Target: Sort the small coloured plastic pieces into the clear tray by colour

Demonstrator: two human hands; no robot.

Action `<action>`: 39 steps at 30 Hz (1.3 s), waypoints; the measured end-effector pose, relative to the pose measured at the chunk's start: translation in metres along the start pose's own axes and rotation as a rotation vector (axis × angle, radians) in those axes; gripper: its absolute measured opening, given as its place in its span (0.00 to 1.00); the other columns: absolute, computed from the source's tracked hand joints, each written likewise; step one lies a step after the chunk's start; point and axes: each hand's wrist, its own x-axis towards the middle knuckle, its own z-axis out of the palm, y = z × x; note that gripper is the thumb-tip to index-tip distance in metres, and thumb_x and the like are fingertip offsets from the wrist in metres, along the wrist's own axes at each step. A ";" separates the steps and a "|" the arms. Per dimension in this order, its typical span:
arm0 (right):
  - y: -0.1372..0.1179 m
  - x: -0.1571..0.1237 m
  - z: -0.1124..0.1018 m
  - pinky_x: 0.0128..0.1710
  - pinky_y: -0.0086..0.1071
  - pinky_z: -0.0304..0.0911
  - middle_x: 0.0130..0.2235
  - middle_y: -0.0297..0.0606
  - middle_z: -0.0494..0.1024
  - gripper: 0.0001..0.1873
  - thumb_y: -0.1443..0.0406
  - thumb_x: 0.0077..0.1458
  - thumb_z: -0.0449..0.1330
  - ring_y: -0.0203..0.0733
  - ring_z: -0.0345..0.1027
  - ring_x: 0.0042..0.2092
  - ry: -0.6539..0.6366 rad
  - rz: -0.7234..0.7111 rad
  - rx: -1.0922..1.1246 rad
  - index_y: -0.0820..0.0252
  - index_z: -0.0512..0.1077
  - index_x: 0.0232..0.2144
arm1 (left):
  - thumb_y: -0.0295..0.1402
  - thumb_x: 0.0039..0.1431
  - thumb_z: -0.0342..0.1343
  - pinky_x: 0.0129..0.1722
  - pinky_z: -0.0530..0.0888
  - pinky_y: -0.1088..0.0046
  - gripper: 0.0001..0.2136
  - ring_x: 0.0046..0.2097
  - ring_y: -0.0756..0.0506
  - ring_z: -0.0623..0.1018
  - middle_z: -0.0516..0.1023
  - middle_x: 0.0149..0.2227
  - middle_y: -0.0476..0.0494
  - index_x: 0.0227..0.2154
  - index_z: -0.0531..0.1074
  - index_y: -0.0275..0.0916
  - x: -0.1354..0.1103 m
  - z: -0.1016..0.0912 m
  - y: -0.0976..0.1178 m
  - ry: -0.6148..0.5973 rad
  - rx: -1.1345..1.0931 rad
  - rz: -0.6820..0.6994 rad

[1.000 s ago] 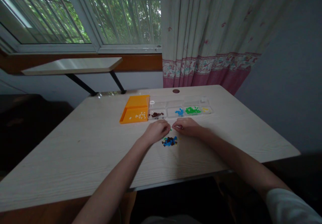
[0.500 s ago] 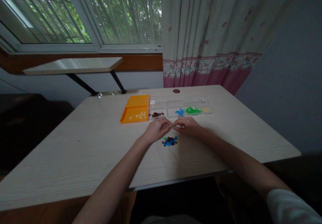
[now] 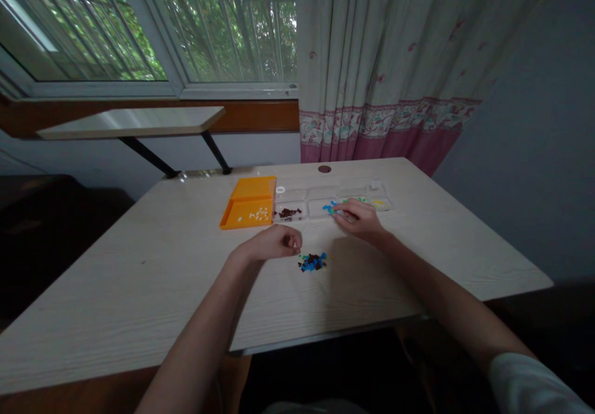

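A small heap of mixed blue, dark and green pieces [image 3: 313, 261] lies on the pale wooden table [image 3: 139, 290]. My left hand [image 3: 274, 242] rests just left of the heap, fingers curled in; what they hold, if anything, is hidden. My right hand [image 3: 357, 215] reaches over the clear divided tray [image 3: 304, 202], fingertips pinched above its green compartment. The tray holds brown pieces [image 3: 288, 212], blue pieces [image 3: 329, 206] and yellow pieces [image 3: 380, 202] in separate compartments.
An orange box [image 3: 250, 210] with small white pieces stands left of the tray. A round hole [image 3: 324, 168] sits near the table's far edge. Behind are a window, a wall-mounted shelf [image 3: 130, 120] and a flowered curtain [image 3: 385, 61].
My right hand has moved away from the left hand and forward to the tray's green compartment. My left hand has drawn back a little toward the heap.
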 end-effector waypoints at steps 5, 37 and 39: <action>0.001 0.003 -0.002 0.25 0.25 0.60 0.24 0.35 0.73 0.04 0.67 0.50 0.58 0.31 0.61 0.23 0.124 -0.088 -0.006 0.61 0.72 0.31 | 0.29 0.43 0.56 0.26 0.63 0.81 0.07 0.26 0.54 0.66 0.67 0.24 0.52 0.28 0.72 0.34 0.002 0.002 -0.004 -0.062 0.008 0.001; 0.029 -0.003 -0.002 0.31 0.27 0.56 0.30 0.36 0.74 0.11 0.62 0.54 0.54 0.36 0.65 0.31 -0.352 0.353 -0.256 0.57 0.74 0.36 | 0.34 0.49 0.55 0.23 0.60 0.79 0.08 0.24 0.53 0.64 0.69 0.23 0.48 0.28 0.73 0.33 0.025 0.028 0.011 0.543 -0.269 0.047; 0.015 -0.005 0.012 0.30 0.26 0.56 0.26 0.34 0.72 0.09 0.63 0.53 0.55 0.34 0.63 0.28 -0.372 0.285 -0.165 0.57 0.74 0.34 | 0.35 0.48 0.56 0.25 0.62 0.78 0.09 0.26 0.53 0.66 0.70 0.24 0.47 0.28 0.73 0.33 0.027 0.030 0.012 0.577 -0.353 0.047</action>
